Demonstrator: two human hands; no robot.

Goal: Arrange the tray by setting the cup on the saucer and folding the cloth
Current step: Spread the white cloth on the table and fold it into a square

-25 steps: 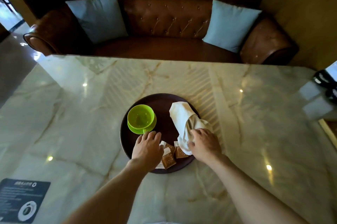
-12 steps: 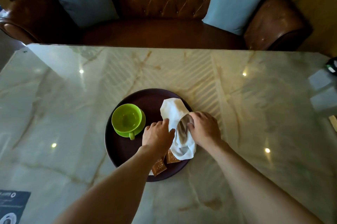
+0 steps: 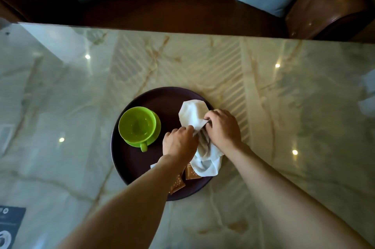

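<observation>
Head view, left hand (image 3: 179, 141) and right hand (image 3: 222, 127) both pinching white cloth (image 3: 192, 116) between them, on tray (image 3: 125, 163)

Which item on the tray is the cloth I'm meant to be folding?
On the marble table sits a round dark tray. The white cloth lies on its right half, pinched by the left hand and right hand. It's the only soft, crumpled item beside the green cup.

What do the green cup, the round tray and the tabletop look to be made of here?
Cup: probably plastic, uniform bright lime, soft sheen.
Tray: dark and matte, perhaps wood or plastic; I cannot tell which.
Tabletop: polished marble or a marble-look slab, with tan veins and mirror-like reflections of lights.
</observation>
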